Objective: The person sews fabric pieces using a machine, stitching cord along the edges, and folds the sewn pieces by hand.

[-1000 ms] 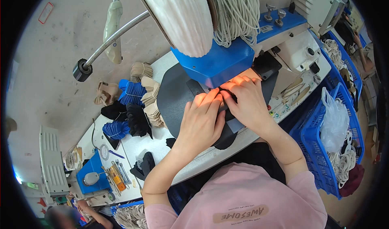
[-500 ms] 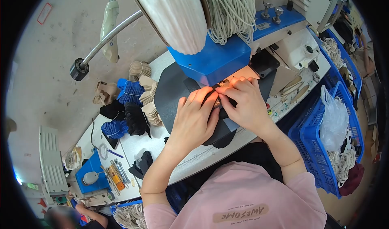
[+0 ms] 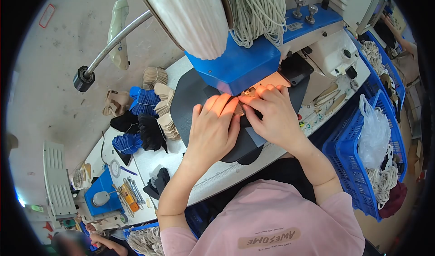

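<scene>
Under the lit head of a blue sewing machine [image 3: 235, 68], my two hands are close together. My left hand [image 3: 213, 129] has its fingertips pressed on a small black piece of fabric [image 3: 232, 102], mostly hidden beneath the fingers. Close on its right, my right hand [image 3: 269, 115] pinches the same black fabric with thumb and forefinger. A dark grey plate [image 3: 186, 95] lies around the work spot. A large white spool [image 3: 186, 18] and a hank of white cord [image 3: 258, 13] hang over the machine.
Left of the plate lie tied bundles of blue [image 3: 144, 102], beige and black strips. Scissors and tools [image 3: 129, 197] are at the lower left. Blue crates [image 3: 362, 192] with cords and a plastic bag stand at the right. Another person [image 3: 72, 242] is at the lower left.
Both hands have shifted slightly left and stay at the machine. My left hand's fingers have moved over the black fabric, which shows less. The view has shifted a little.
</scene>
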Motion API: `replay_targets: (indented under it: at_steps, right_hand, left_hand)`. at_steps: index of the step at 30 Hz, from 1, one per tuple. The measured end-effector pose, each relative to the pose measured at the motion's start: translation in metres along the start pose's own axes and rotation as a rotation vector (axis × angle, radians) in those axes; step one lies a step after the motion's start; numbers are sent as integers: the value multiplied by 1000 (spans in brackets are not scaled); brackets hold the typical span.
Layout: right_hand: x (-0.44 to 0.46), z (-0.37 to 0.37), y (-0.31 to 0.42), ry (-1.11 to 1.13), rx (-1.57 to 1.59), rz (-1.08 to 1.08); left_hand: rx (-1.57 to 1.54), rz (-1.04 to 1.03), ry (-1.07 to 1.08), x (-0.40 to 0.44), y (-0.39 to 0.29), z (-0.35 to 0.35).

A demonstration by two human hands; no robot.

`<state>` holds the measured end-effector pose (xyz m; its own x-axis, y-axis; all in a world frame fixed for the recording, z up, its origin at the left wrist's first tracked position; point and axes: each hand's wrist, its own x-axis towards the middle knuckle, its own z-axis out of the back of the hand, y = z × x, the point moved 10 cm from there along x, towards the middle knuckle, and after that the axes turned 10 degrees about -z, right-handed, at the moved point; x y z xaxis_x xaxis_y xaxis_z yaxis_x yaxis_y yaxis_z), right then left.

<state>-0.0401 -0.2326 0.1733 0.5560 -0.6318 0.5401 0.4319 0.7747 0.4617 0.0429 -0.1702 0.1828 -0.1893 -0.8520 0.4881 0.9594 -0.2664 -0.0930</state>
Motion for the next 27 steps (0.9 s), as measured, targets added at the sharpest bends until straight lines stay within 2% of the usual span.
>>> replay_targets:
  at_steps: [18, 27]
  right_hand:
    - [1, 2, -5, 36, 86, -36]
    - [3, 2, -7, 31, 189, -70]
  left_hand:
    - [64, 40, 16, 3, 19, 0]
    - [26, 199, 32, -26, 17, 22]
